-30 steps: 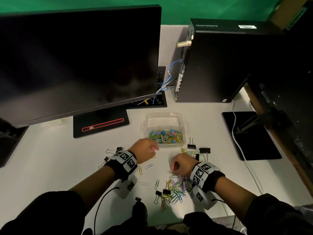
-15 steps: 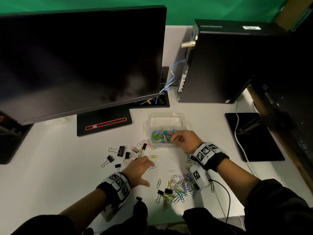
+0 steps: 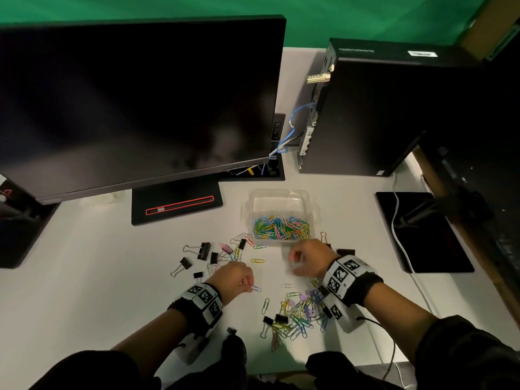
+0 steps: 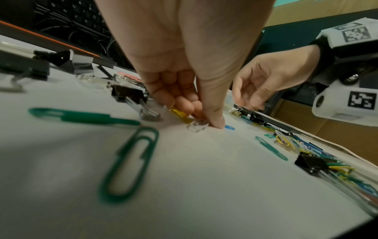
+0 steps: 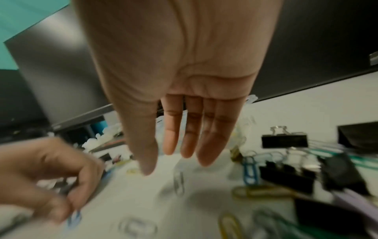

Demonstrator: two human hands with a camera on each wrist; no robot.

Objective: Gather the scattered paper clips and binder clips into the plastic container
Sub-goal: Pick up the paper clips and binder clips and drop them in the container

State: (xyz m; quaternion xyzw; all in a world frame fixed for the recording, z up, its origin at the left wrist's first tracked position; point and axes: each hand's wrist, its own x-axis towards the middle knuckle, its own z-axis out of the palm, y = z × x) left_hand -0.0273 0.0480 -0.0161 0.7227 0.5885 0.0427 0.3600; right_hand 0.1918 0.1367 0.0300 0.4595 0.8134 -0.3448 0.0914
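Observation:
The clear plastic container (image 3: 281,198) holds many coloured paper clips (image 3: 281,228). My left hand (image 3: 249,287) is on the table in front of it. Its thumb and fingers (image 4: 212,119) pinch a blue paper clip (image 3: 255,288) against the table. My right hand (image 3: 294,260) hovers just in front of the container with straight, relaxed fingers (image 5: 184,139) and nothing in it. A heap of coloured paper clips (image 3: 298,316) with small black binder clips (image 3: 277,318) lies near the front edge. More binder clips (image 3: 204,250) lie to the left.
A big dark monitor (image 3: 135,102) on its base (image 3: 177,204) stands at the back left. A black computer tower (image 3: 380,108) stands at the back right. A black pad (image 3: 422,232) with a white cable lies to the right. Binder clips (image 3: 344,251) sit by my right wrist.
My right hand has drawn back from the container toward me and is empty. My left hand, at the container a second ago, has come down and pinched the blue clip.

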